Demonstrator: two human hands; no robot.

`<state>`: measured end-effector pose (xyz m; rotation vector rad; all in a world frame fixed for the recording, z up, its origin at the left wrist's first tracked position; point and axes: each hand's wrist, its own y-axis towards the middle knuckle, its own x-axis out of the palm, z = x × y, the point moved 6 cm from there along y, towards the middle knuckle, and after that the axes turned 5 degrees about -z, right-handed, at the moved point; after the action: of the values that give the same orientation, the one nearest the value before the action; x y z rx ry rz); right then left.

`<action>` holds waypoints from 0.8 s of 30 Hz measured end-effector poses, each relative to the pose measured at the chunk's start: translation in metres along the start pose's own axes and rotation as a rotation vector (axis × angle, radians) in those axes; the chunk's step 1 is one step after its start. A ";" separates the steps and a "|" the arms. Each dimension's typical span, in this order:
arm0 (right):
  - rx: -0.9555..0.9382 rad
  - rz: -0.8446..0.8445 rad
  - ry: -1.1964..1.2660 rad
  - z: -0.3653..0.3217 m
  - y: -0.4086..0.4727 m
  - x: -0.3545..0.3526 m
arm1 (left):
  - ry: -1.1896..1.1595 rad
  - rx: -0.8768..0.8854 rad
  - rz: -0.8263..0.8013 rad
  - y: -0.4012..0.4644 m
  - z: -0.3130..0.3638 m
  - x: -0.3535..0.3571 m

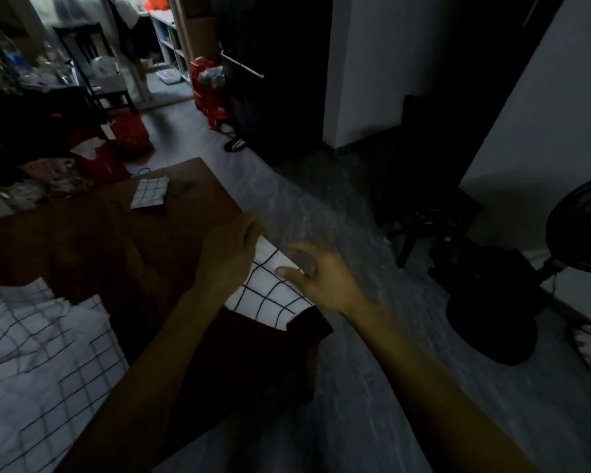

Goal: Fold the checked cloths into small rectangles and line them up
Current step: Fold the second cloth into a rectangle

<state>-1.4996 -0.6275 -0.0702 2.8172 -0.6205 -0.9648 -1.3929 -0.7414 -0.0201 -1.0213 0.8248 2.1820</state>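
A white cloth with black checks (270,295) lies at the right edge of the brown table (93,240), partly folded. My left hand (227,257) rests on its far left part with fingers curled down at the table edge. My right hand (321,278) hovers over the cloth's right side, fingers spread and relaxed, thumb touching the fabric. A small folded checked cloth (150,192) sits near the table's far end. A pile of unfolded checked cloths (38,363) covers the near left of the table.
The grey floor (355,336) runs along the table's right side. A dark stool (427,213) and a black fan (577,230) stand to the right. Red bags (130,131) and clutter lie beyond the table's far end.
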 end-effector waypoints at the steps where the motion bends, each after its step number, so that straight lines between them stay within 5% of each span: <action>1: 0.026 -0.042 0.064 0.009 -0.004 -0.004 | -0.050 0.004 0.043 0.000 0.010 0.001; 4: 0.139 0.063 0.225 0.047 -0.019 -0.036 | -0.203 0.020 0.083 0.004 0.053 0.018; 11: 0.231 0.269 0.620 0.094 -0.044 -0.133 | -0.760 -0.288 0.062 0.003 0.097 0.084; 24: 0.346 0.341 0.609 0.183 0.000 -0.198 | -0.775 -0.318 -0.099 0.094 0.124 0.186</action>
<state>-1.7524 -0.5393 -0.1033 2.8976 -1.1939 0.0755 -1.6152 -0.6654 -0.0798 -0.2620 0.0710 2.3808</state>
